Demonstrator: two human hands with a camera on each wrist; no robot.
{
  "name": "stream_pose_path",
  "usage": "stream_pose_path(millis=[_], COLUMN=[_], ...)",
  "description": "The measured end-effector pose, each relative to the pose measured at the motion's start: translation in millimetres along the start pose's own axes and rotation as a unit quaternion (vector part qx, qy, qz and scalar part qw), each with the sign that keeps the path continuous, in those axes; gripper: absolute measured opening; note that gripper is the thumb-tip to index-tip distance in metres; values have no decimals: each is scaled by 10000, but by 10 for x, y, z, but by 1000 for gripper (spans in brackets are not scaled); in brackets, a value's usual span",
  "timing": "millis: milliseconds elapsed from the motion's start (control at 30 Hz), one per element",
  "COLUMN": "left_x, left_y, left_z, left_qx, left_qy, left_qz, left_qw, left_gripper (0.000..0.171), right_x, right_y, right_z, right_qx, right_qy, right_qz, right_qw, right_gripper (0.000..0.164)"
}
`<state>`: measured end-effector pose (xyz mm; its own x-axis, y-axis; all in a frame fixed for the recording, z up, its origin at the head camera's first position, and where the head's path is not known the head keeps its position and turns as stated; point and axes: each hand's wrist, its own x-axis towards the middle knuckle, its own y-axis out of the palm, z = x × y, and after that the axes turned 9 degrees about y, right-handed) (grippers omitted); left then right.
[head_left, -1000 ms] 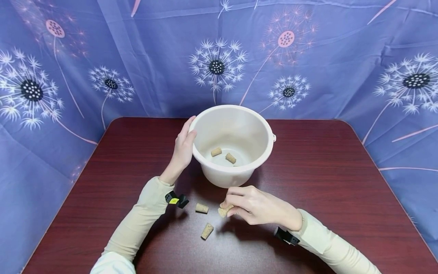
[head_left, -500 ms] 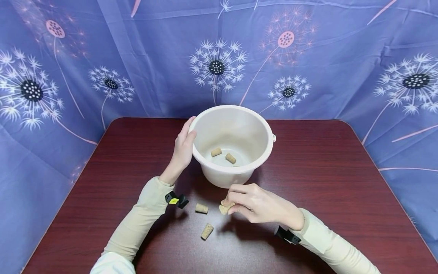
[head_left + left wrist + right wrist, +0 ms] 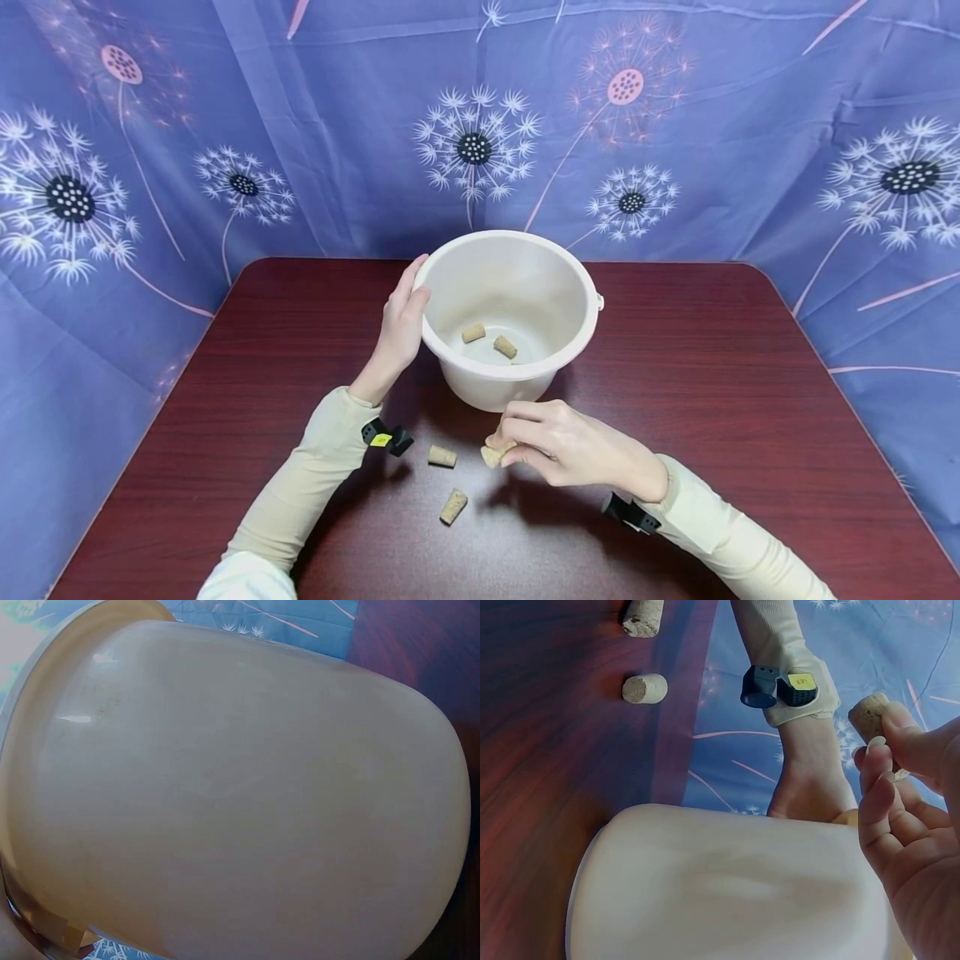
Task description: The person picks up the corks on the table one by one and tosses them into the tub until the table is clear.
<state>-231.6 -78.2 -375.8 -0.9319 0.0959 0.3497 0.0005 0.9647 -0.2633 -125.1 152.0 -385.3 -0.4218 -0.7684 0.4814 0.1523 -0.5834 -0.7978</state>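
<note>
A white plastic bucket stands on the table and fills much of the left wrist view. My left hand grips its rim at the left side, thumb over the edge. Inside lie two corks, one on the left and one nearer the middle; a sliver of something shows at the near rim. In front of the bucket, my right hand pinches a cork between thumb and fingers, held above the table. Two loose corks lie left of it, one farther back and one nearer.
The dark red wooden table reaches out on both sides of the bucket. A blue cloth with dandelion prints hangs behind and beside it. A small handle lug sticks out on the bucket's right.
My right hand has risen slightly, bringing its cork a little up and to the right. The left hand, bucket and loose corks stay put.
</note>
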Motion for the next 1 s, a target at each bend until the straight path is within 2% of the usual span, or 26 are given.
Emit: stream_pose_path(millis=[1000], left_x=[-1], left_y=[4], left_z=[-1], left_qx=[33], left_qy=[5], left_qz=[-21], left_qw=[10000], left_gripper=[51], right_x=[6], right_y=[-49], right_z=[-44], right_qx=[60], right_qy=[-163], right_qz=[-388], right_qw=[9991], right_gripper=[8])
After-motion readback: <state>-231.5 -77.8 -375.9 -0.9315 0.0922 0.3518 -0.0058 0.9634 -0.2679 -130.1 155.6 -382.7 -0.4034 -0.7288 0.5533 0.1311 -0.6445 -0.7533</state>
